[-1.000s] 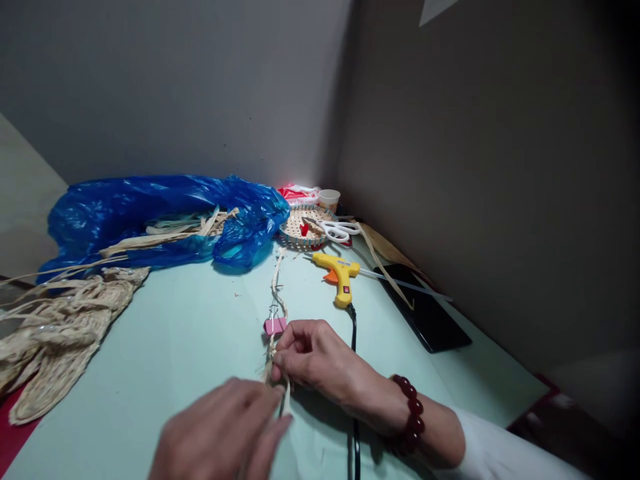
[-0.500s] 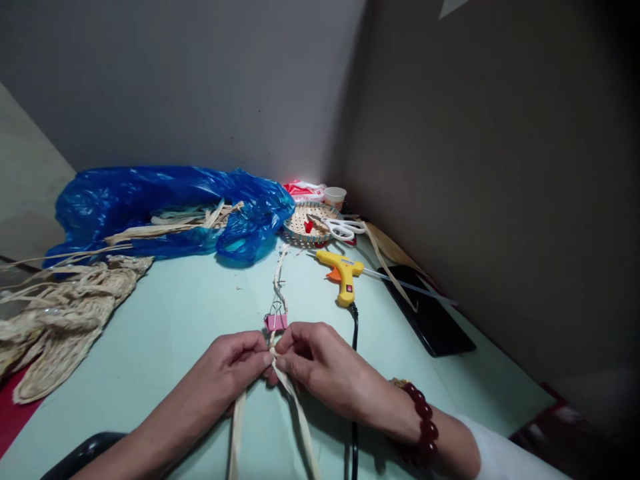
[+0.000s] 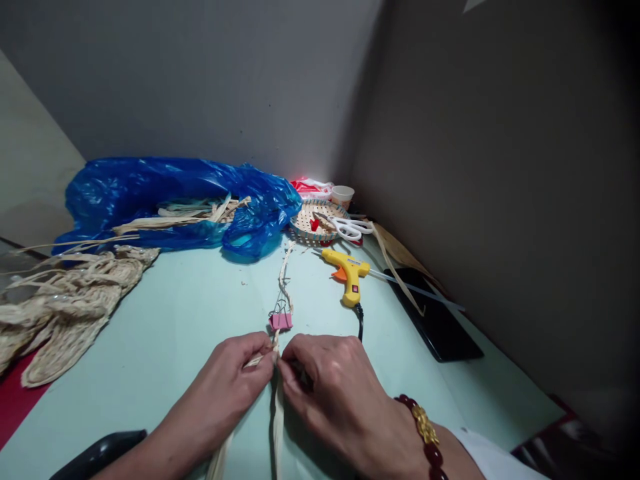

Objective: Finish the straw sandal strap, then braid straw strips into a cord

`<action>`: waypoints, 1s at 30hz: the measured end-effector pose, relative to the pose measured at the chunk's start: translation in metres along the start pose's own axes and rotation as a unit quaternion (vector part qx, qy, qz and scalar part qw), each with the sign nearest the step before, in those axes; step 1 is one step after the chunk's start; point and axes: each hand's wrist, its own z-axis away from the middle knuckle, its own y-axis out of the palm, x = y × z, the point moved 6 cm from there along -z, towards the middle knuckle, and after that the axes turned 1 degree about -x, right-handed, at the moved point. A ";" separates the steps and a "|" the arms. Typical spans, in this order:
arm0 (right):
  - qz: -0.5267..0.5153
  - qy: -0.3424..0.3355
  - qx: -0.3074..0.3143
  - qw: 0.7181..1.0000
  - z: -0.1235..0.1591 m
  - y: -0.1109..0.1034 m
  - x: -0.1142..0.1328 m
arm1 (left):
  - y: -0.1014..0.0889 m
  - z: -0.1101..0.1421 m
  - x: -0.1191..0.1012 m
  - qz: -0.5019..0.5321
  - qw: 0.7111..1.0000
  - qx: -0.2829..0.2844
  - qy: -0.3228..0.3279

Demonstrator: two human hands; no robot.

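Observation:
A thin pale straw braid (image 3: 284, 275) runs down the middle of the table toward me, with a pink binder clip (image 3: 281, 321) clamped on it. Just below the clip, the thumb and fingers of my left hand (image 3: 234, 377) pinch the braid, and a strip crosses inside that grip. My right hand (image 3: 336, 383) meets it from the other side, fingers curled and pinched at the braid's working end; its back hides part of what it grips. A loose flat straw strip (image 3: 279, 427) hangs between my hands, and another strip (image 3: 220, 457) trails under my left wrist.
A yellow glue gun (image 3: 351, 272) lies right of the braid, near a black tablet-like slab (image 3: 435, 320). Behind stand a woven basket (image 3: 300, 233), white-handled scissors (image 3: 353, 229) and a cup (image 3: 343, 195). Leftward are a blue plastic bag (image 3: 125, 187) and woven straw pieces (image 3: 95, 293).
My right hand has turned so its back faces up, and its fingers have shifted slightly. One hanging strip now falls straighter between my hands. The whole view has moved a little.

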 end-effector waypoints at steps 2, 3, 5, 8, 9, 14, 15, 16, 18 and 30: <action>-0.002 -0.007 -0.003 1.000 0.001 -0.001 0.001 | 0.000 -0.001 0.002 0.011 1.000 0.002 -0.003; -0.002 -0.012 -0.004 1.000 0.001 -0.001 0.001 | 0.000 -0.001 0.003 0.021 1.000 0.008 -0.003; -0.005 -0.026 -0.008 1.000 0.001 -0.002 0.003 | 0.001 -0.002 0.006 0.048 0.999 0.018 -0.003; 0.005 -0.084 -0.021 0.996 0.003 0.000 0.011 | 0.002 -0.003 0.009 0.095 0.995 0.029 -0.009; 0.019 -0.121 -0.024 0.992 0.004 0.001 0.016 | 0.003 -0.003 0.009 0.106 0.994 0.035 -0.013; 0.131 -0.279 -0.015 0.951 0.012 0.011 0.036 | 0.006 0.002 0.007 0.223 0.972 0.049 -0.059; 0.144 -0.286 -0.008 0.947 0.012 0.013 0.036 | 0.006 0.004 0.007 0.251 0.964 0.048 -0.074; 0.153 -0.291 0.002 0.944 0.013 0.014 0.037 | 0.006 0.005 0.007 0.269 0.958 0.051 -0.083; 0.153 -0.299 0.020 0.942 0.014 0.014 0.037 | 0.006 0.008 0.007 0.270 0.958 0.057 -0.079; -0.189 0.068 0.124 0.972 -0.010 -0.001 -0.001 | 0.001 0.011 0.003 0.244 0.966 0.084 -0.033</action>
